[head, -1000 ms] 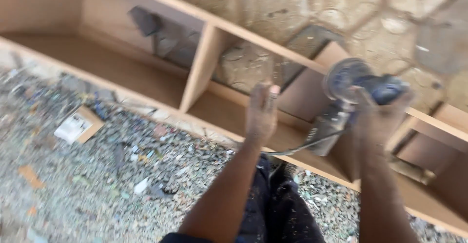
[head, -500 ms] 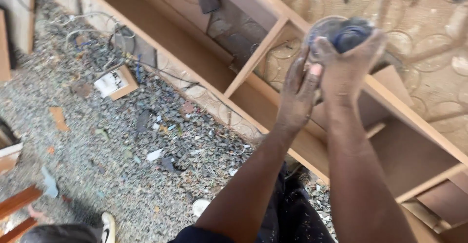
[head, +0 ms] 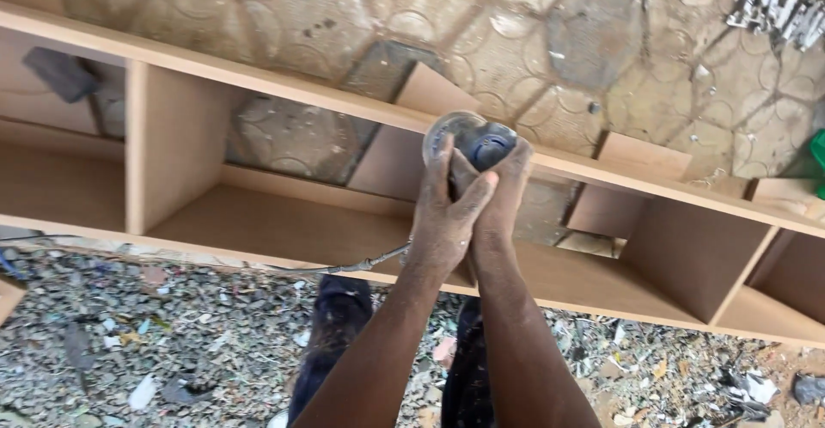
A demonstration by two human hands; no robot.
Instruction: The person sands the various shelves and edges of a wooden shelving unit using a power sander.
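The left hand [head: 444, 213] is wrapped from the left around the body of a small power tool [head: 475, 143], fingers curled shut on it, thumb lying across toward the other hand. The right hand [head: 501, 194] closes on the same tool from the right, so the two hands are pressed together, palm against palm, with the tool's round blue-and-grey head poking out just above the fingertips. Neither hand is nearer than the other; both have it. The tool sits straight ahead of the person at the ends of the outstretched arms, its long axis running along the line of the forearms, head pointing away, right against the front edge of the upper board [head: 258, 80] of a long wooden shelf unit [head: 284, 222]. A dark cord [head: 344, 267] trails out from under the left wrist and runs off leftward along the lower board.

The shelf unit lies across the whole view, pale brown boards with upright dividers [head: 172, 140] making open compartments; through them shows patterned paving [head: 550, 33]. Nearer the person the ground [head: 129, 342] is grey gravel scattered with scraps and litter, and the person's dark trousers [head: 339, 325] show below the arms. I cannot tell whether the tool is running.
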